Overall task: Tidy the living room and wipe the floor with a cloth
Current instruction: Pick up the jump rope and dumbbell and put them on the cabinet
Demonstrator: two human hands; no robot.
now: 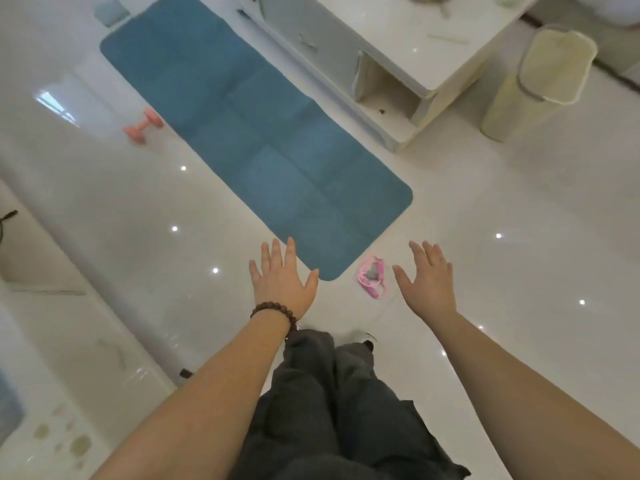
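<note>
A long blue mat (256,133) lies diagonally on the glossy white floor (519,220). Just off its near corner sits a coiled pink skipping rope (372,277). A pink dumbbell (143,126) rests on the floor at the mat's left side. My left hand (282,282), with a bead bracelet on the wrist, hovers open over the mat's near corner. My right hand (427,278) is spread open just right of the pink rope. Neither hand holds anything. No cloth is in view.
A white coffee table (398,53) with an open shelf stands beyond the mat at upper right. Beside it is a cream waste bin (533,88). A low white cabinet (62,341) runs along the left. My dark trousers and a shoe are below.
</note>
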